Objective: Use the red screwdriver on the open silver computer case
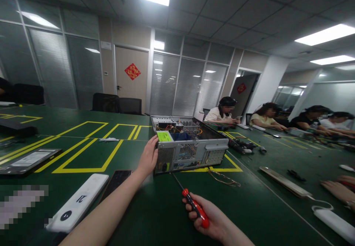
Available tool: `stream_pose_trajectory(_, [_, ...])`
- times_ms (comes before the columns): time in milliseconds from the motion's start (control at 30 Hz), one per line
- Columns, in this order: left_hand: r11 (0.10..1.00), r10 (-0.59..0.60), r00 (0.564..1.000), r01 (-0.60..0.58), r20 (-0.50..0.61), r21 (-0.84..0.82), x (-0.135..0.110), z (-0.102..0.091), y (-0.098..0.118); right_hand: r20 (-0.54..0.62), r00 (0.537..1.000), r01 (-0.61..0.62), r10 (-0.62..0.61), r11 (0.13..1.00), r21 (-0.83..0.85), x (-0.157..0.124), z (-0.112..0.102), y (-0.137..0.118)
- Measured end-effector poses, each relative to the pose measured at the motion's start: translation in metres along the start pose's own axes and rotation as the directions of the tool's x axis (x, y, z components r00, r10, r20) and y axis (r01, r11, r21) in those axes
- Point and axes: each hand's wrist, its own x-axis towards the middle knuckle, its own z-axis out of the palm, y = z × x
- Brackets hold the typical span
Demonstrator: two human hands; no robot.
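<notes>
An open desktop computer case (191,151) lies on the green table, its perforated metal rear panel facing me. Wires and a power supply with a bright yellow-green label (164,136) show inside. My left hand (149,153) grips the case at its left rear corner, fingers against the side wall. In my right hand (205,216) is a red and black screwdriver (195,207), fingers wrapped round its handle. Its shaft points up and away, with the tip near the bottom edge of the rear panel; whether they touch, I cannot tell.
A white device marked 21 (80,201) and a dark phone-like slab (116,181) lie left of my forearm. A hard drive (30,161) sits farther left. Thin wires (224,177) and black parts (241,146) lie right of the case. Several people sit along the right side.
</notes>
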Motion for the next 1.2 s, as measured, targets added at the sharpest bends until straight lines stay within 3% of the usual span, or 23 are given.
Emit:
stream_pose_trajectory(400, [1.000,0.012,1.000,-0.012,-0.008,0.022,0.000,0.000,0.000,-0.002,1.000,-0.027,0.027,0.999,0.021,0.004,0.000,-0.004])
stream_pose_trajectory(700, [1.000,-0.008,1.000,0.008,0.002,-0.011,0.000,0.000,0.000,-0.048,0.997,0.057,-0.060,0.997,-0.058,0.003,0.009,0.003])
stream_pose_trajectory(833, [1.000,0.002,1.000,-0.002,0.001,-0.005,0.000,0.000,0.000,-0.063,0.997,0.029,-0.034,0.997,-0.071,0.005,0.010,0.003])
stream_pose_trajectory(1033, [1.000,0.007,1.000,-0.007,0.000,-0.004,0.000,0.000,-0.001,0.064,0.996,-0.062,0.061,0.998,0.022,0.001,0.008,0.001])
stream_pose_trajectory(1200, [1.000,0.001,1.000,-0.001,0.004,-0.001,0.000,0.000,-0.001,0.081,0.996,0.046,-0.046,0.999,0.008,0.002,-0.002,0.000])
